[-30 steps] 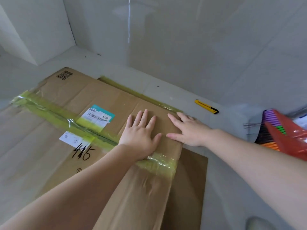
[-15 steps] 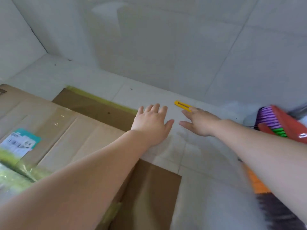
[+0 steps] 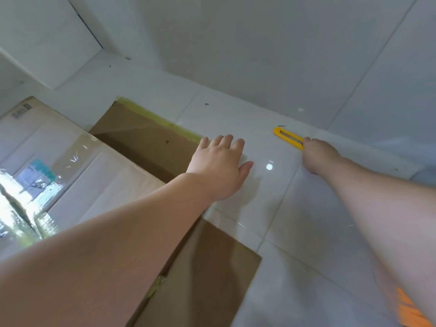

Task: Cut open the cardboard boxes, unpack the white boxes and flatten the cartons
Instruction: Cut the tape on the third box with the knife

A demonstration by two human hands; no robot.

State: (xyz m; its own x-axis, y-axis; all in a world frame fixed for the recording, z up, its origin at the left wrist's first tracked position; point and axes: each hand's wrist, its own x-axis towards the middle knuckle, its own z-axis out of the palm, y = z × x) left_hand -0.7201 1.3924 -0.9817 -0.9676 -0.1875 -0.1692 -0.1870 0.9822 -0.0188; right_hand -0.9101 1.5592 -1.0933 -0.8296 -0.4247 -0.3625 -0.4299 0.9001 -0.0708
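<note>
Lying flattened on the white tiled floor (image 3: 295, 208) at left of frame, the taped brown carton (image 3: 146, 140) holds nothing; left hand (image 3: 219, 168) rests spread flat beside it, right hand (image 3: 318, 156) pinches the yellow cutter (image 3: 286, 135) at centre right

Bare white floor (image 3: 295, 220) is left open in the middle and near right. The left side is taken up by the flattened carton (image 3: 146, 138), and the far edge is closed off by the wall (image 3: 259, 55).
</note>
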